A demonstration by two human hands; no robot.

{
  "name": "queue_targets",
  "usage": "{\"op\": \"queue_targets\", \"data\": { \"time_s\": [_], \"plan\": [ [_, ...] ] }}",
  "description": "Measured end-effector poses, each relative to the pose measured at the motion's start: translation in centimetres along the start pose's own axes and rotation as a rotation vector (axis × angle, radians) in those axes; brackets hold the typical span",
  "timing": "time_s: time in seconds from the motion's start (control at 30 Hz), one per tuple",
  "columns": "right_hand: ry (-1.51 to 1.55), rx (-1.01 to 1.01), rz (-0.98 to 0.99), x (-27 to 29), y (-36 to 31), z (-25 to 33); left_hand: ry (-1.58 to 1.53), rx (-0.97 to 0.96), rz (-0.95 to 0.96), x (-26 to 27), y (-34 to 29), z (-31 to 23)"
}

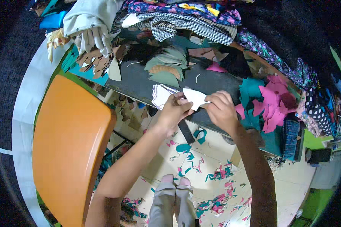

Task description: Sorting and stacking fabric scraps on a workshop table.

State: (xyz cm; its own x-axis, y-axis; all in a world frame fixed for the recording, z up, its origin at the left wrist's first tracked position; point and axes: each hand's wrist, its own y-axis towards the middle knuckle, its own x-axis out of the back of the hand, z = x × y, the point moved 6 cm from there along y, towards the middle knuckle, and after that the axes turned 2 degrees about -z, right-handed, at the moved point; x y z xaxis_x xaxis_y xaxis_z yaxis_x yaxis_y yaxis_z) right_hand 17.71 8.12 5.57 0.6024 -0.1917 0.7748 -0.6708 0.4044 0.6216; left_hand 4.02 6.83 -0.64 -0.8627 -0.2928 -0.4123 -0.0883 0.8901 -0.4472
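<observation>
Between both hands, above the front edge of a dark table, I hold a small white cut piece (193, 98) that looks like fabric. My left hand (174, 111) pinches its left side with thumb and fingers. At its right end my right hand (220, 109) grips it with fingers closed. Just left of it, on the table, lies a fanned stack of white cut pieces (161, 96). A dark strip (186, 131) hangs below my hands at the table's edge. Whether anything else sits under my right fingers is hidden.
Green cut pieces (166, 66) are piled on the dark table (132, 79). Pink pieces (272, 102) and teal pieces (250, 89) lie at the right. Folded patterned fabrics (193, 24) line the back. An orange chair (72, 151) stands at left. Scraps (219, 200) litter the floor.
</observation>
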Motion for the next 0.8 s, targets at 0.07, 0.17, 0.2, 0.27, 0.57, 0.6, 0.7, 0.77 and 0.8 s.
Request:
{"op": "queue_targets", "data": {
  "time_s": [0.07,0.17,0.2,0.27,0.57,0.6,0.7,0.77,0.8],
  "plan": [
    [0.019,-0.094,0.072,1.0,1.0,1.0,0.162,-0.186,0.022,-0.3,-0.3,-1.0],
    [0.115,-0.239,0.104,0.1,1.0,1.1,0.353,-0.564,0.033,-0.7,-1.3,-2.8],
    [0.399,-0.502,0.07,-0.5,0.6,0.2,0.462,-0.607,0.04,-0.8,-1.6,-2.8],
    [0.692,-0.809,0.052,-1.3,0.0,-0.6,0.576,-0.637,0.07,-1.4,-2.1,-3.2],
    [1.166,-0.886,0.086,-2.4,2.3,0.4,1.028,-1.003,0.162,-1.3,-4.3,-6.4],
    [1.153,-0.855,0.084,-2.6,2.6,0.7,0.988,-0.944,0.162,-0.8,-4.2,-6.7],
    [1.3,-0.806,0.073,-3.0,2.8,0.7,0.926,-0.87,0.153,0.2,-4.0,-7.8],
    [1.263,-0.806,0.093,-3.1,3.2,1.1,0.921,-0.785,0.16,0.8,-3.9,-8.0],
    [1.372,-0.825,0.094,-3.6,3.5,1.5,0.877,-0.738,0.146,1.3,-3.7,-7.9]
  ]
}}
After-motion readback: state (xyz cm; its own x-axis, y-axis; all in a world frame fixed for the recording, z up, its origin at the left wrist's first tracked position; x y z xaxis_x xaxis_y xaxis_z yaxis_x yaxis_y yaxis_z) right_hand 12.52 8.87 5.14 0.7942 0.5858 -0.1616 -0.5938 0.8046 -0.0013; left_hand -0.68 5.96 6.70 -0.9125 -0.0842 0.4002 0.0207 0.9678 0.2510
